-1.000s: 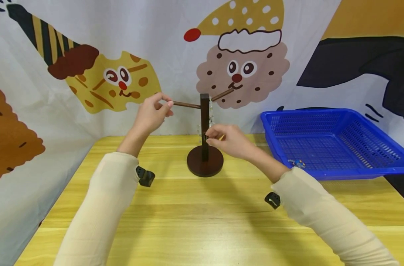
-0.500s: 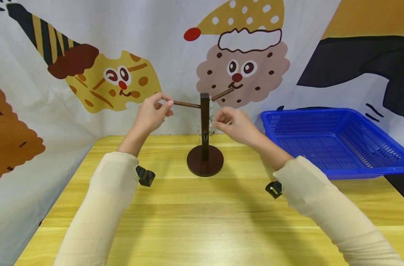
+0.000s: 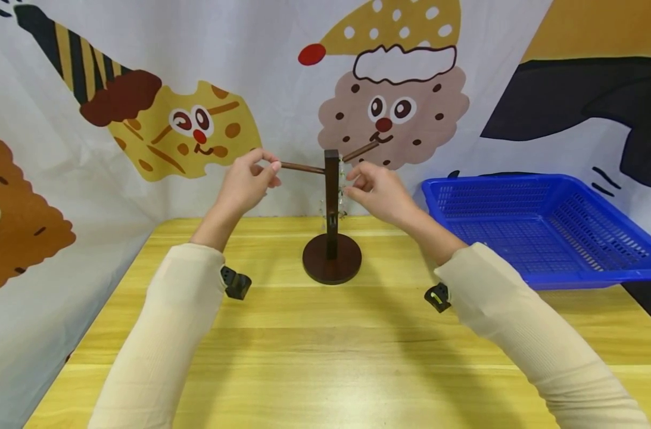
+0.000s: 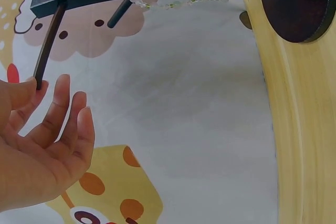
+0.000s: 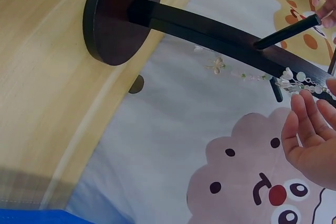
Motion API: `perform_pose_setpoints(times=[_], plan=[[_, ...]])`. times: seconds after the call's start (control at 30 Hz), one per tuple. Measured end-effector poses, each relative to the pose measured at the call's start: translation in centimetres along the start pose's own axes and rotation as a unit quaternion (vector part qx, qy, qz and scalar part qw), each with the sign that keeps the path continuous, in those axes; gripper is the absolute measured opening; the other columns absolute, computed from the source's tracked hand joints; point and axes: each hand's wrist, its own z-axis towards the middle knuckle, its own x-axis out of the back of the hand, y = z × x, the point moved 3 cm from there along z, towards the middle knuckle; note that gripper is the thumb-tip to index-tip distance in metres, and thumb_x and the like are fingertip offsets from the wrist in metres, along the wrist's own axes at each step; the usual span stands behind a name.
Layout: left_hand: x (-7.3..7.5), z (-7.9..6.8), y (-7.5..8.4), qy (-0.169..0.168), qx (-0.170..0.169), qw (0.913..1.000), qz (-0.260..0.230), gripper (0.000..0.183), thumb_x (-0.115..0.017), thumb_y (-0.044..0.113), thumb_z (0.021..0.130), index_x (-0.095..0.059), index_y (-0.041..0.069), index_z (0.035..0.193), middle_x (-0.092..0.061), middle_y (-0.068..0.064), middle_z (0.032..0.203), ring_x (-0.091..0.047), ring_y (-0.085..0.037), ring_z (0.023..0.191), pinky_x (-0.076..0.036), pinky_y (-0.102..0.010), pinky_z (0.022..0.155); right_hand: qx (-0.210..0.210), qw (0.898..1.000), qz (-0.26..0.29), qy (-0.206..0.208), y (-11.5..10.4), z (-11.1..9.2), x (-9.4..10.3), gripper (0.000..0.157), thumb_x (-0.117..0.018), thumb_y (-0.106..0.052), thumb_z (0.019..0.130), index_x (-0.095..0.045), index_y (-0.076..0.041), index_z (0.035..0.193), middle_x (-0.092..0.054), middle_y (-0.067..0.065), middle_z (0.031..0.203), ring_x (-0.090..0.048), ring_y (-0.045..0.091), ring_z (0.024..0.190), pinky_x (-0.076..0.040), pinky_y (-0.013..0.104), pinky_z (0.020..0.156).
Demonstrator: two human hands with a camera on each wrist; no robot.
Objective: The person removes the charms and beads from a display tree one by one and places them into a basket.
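A dark brown wooden stand (image 3: 332,196) with a round base and side pegs stands upright near the table's back edge. My left hand (image 3: 248,182) pinches the tip of its left peg (image 4: 50,45) between thumb and fingers. Thin beaded chains hang at the post; one beaded chain (image 5: 300,81) carries white flower-like beads, and lower down a butterfly charm (image 5: 217,65) shows. Close beside the chain, at the post's right side, is my right hand (image 3: 381,190). Its thumb and index finger stand apart and its fingers are loosely bent; the right wrist view cuts off part of that hand.
A blue plastic basket (image 3: 518,238) stands on the right of the wooden table (image 3: 304,345). Behind the table hangs a white cloth (image 3: 287,71) printed with cartoon biscuits. The stand's back right peg (image 3: 360,152) points toward the cloth.
My right hand has moved up from the lower post to beside the upper part of the chain. The left hand stays on the peg, and the stand has not moved.
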Motion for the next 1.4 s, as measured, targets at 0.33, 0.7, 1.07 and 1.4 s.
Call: perform_pose_setpoints(times=[0.33,0.7,1.07,1.4], plan=[[0.0,0.1,-0.1,-0.001,-0.001,1.0000,-0.003,0.026,-0.046,0.030,0.096,-0.055,0.009,0.109,-0.064,-0.014,0.088,-0.057,-0.024,0.084,-0.046,-0.036,0.072,0.019,1.000,-0.005,-0.005,-0.1,0.1,-0.3,0.015,-0.056,-0.013,0.091,-0.058,-0.002,0.102,-0.062,0.011,0.081,-0.054,0.022,0.069,-0.042,0.032,0.061],[-0.1,0.1,-0.2,0.000,-0.004,1.0000,-0.001,0.025,-0.046,0.029,0.096,-0.055,0.010,0.109,-0.064,-0.014,0.087,-0.057,-0.023,0.082,-0.046,-0.034,0.069,0.040,0.999,-0.002,0.009,-0.4,0.1,0.1,0.007,-0.055,-0.008,0.091,-0.058,-0.002,0.088,-0.062,0.009,0.077,-0.059,0.024,0.069,-0.042,0.031,0.059],[-0.1,0.1,-0.2,0.000,-0.001,1.0000,-0.001,0.027,-0.046,0.030,0.096,-0.055,0.009,0.110,-0.065,-0.014,0.088,-0.057,-0.024,0.083,-0.045,-0.036,0.071,0.047,0.999,0.005,0.023,-1.1,0.4,1.1,0.006,-0.055,-0.005,0.091,-0.058,0.000,0.089,-0.063,0.014,0.078,-0.059,0.025,0.069,-0.041,0.028,0.058],[-0.1,0.1,-0.2,0.002,0.000,1.0000,-0.002,0.027,-0.046,0.030,0.096,-0.056,0.009,0.110,-0.065,-0.014,0.088,-0.058,-0.023,0.084,-0.046,-0.036,0.071,0.033,0.999,0.000,0.038,-1.4,0.5,2.8,0.010,-0.056,-0.010,0.091,-0.059,-0.001,0.091,-0.064,0.013,0.079,-0.059,0.022,0.069,-0.041,0.026,0.060]])
